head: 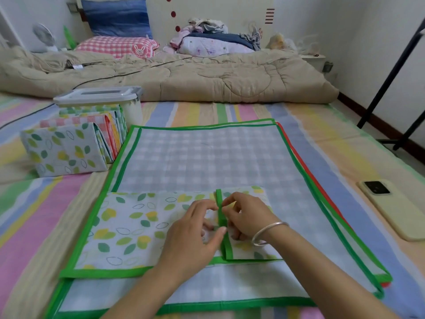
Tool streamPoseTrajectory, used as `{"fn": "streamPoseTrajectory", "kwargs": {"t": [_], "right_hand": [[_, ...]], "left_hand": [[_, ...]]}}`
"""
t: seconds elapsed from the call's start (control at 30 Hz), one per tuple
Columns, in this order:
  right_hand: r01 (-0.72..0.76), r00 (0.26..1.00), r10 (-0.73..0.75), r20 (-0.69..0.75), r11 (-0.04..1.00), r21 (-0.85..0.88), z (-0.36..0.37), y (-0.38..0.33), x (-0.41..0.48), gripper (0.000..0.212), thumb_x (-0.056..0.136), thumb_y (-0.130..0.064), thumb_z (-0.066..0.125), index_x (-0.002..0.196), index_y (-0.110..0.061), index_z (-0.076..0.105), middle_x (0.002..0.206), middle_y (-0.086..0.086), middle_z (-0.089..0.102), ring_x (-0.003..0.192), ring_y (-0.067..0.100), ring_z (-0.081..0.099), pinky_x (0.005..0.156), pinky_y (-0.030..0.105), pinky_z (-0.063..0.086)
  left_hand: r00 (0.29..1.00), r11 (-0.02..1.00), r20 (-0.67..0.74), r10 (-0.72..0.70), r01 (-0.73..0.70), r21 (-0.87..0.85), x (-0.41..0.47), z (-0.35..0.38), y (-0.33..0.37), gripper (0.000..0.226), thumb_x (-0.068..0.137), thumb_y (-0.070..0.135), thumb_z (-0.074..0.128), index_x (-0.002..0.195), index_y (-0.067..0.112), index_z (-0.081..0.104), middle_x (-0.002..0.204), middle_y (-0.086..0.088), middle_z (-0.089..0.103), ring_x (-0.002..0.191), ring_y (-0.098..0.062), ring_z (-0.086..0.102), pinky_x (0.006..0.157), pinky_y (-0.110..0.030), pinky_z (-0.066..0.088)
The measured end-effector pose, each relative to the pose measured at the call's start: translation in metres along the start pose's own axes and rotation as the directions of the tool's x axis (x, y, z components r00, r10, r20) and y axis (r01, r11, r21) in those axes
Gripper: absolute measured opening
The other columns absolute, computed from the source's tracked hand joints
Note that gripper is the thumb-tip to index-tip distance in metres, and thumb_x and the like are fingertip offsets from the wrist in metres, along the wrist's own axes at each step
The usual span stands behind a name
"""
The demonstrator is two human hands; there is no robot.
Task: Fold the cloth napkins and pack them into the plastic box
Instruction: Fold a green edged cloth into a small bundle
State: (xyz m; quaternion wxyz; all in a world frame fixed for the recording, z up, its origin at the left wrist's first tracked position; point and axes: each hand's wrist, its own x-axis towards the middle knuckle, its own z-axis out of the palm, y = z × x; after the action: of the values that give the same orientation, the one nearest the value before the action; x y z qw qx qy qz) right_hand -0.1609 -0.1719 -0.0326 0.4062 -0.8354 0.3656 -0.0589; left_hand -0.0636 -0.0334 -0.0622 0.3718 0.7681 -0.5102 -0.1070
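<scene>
Far left: folded stack (69,143) standing just in front of box (135,109); lid (99,94) on, so probably nothing packed yet. Near centre: leaf napkin (138,226) folded to a strip, right end turned in. Left hand (195,236) curled at green hem (228,248), thumb pressing it. Right hand (246,217) pinching same hem. Underneath: flat pile (207,157), at least three napkins unfolded. Folding judged roughly halfway, packing not started. Phone (395,208) at right.
</scene>
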Motion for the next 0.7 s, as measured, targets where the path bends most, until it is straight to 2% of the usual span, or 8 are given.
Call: {"fn": "streamPoseTrajectory", "kwargs": {"t": [0.07, 0.13, 0.17, 0.23, 0.27, 0.33, 0.47, 0.7], "right_hand": [[0.067, 0.986, -0.073, -0.149, 0.997, -0.041, -0.005, 0.006, 0.001, 0.017, 0.095, -0.019, 0.051, 0.102, -0.026, 0.065, 0.078, -0.001, 0.069, 0.067, 0.017, 0.066, 0.067, 0.032, 0.055], [0.136, 0.905, -0.255, -0.340, 0.932, -0.337, -0.012, 0.016, 0.005, 0.025, 0.093, -0.018, 0.052, 0.112, -0.029, 0.064, 0.107, -0.007, 0.065, 0.097, 0.014, 0.060, 0.080, 0.030, 0.047], [0.154, 0.883, -0.323, -0.340, 0.884, -0.441, -0.014, 0.021, 0.008, 0.033, 0.095, -0.021, 0.051, 0.126, -0.026, 0.058, 0.128, -0.004, 0.057, 0.119, 0.017, 0.051, 0.092, 0.031, 0.042], [0.126, 0.948, -0.254, -0.194, 0.855, -0.503, -0.013, 0.030, 0.013, 0.053, 0.102, -0.032, 0.039, 0.152, -0.020, 0.027, 0.161, 0.003, 0.017, 0.149, 0.021, 0.010, 0.118, 0.034, 0.015], [0.091, 0.978, -0.173, -0.114, 0.853, -0.513, -0.010, 0.033, 0.015, 0.060, 0.103, -0.040, 0.030, 0.156, -0.019, 0.011, 0.164, 0.002, -0.002, 0.150, 0.018, -0.008, 0.121, 0.033, -0.001], [0.052, 0.996, -0.080, -0.026, 0.828, -0.559, -0.001, 0.040, 0.018, 0.070, 0.100, -0.056, 0.015, 0.156, -0.020, -0.007, 0.161, 0.001, -0.019, 0.147, 0.014, -0.021, 0.119, 0.032, -0.013], [0.025, 0.994, -0.084, -0.066, 0.779, -0.626, 0.015, 0.050, 0.022, 0.098, 0.068, -0.070, -0.017, 0.153, -0.021, -0.017, 0.159, -0.002, -0.026, 0.144, 0.012, -0.028, 0.117, 0.033, -0.020], [0.015, 0.995, -0.079, -0.062, 0.728, -0.685, 0.021, 0.052, 0.022, 0.113, 0.058, -0.081, -0.030, 0.151, -0.018, -0.022, 0.158, 0.002, -0.029, 0.143, 0.017, -0.031, 0.111, 0.038, -0.026]], "left_hand": [[0.996, 0.995, 0.070, 0.050, -0.056, 0.086, 0.000, 0.000, -0.004, 0.047, 0.080, 0.063, 0.050, 0.122, 0.044, 0.054, 0.137, 0.036, 0.040, 0.092, 0.011, 0.056, 0.076, -0.024, 0.052], [0.990, 0.984, 0.125, 0.068, -0.087, 0.155, 0.001, 0.000, -0.006, 0.051, 0.077, 0.070, 0.042, 0.118, 0.048, 0.063, 0.142, 0.042, 0.036, 0.098, 0.013, 0.049, 0.081, -0.022, 0.050], [0.988, 0.982, 0.134, 0.072, -0.093, 0.162, 0.001, 0.000, -0.007, 0.051, 0.076, 0.071, 0.041, 0.115, 0.050, 0.067, 0.140, 0.043, 0.039, 0.102, 0.012, 0.048, 0.083, -0.023, 0.049], [0.988, 0.986, 0.139, 0.064, -0.084, 0.146, 0.001, 0.001, -0.008, 0.049, 0.076, 0.070, 0.041, 0.113, 0.051, 0.069, 0.133, 0.044, 0.046, 0.105, 0.008, 0.048, 0.083, -0.024, 0.049], [0.988, 0.985, 0.141, 0.064, -0.085, 0.148, 0.001, 0.001, -0.009, 0.047, 0.078, 0.068, 0.043, 0.113, 0.051, 0.069, 0.132, 0.044, 0.047, 0.104, 0.007, 0.047, 0.082, -0.024, 0.049], [0.986, 0.982, 0.150, 0.071, -0.095, 0.161, 0.001, 0.003, -0.009, 0.040, 0.083, 0.062, 0.048, 0.115, 0.050, 0.069, 0.133, 0.042, 0.048, 0.104, 0.005, 0.046, 0.080, -0.021, 0.048], [0.980, 0.986, 0.194, 0.039, -0.069, 0.153, 0.001, 0.002, -0.002, 0.034, 0.094, 0.060, 0.052, 0.119, 0.045, 0.068, 0.141, 0.037, 0.044, 0.106, 0.006, 0.041, 0.082, -0.016, 0.040], [0.933, 0.966, 0.357, 0.040, -0.127, 0.224, -0.004, -0.001, -0.005, 0.068, 0.083, 0.071, 0.057, 0.144, 0.041, 0.048, 0.157, 0.034, 0.018, 0.115, 0.005, 0.030, 0.101, -0.018, 0.033]]}}
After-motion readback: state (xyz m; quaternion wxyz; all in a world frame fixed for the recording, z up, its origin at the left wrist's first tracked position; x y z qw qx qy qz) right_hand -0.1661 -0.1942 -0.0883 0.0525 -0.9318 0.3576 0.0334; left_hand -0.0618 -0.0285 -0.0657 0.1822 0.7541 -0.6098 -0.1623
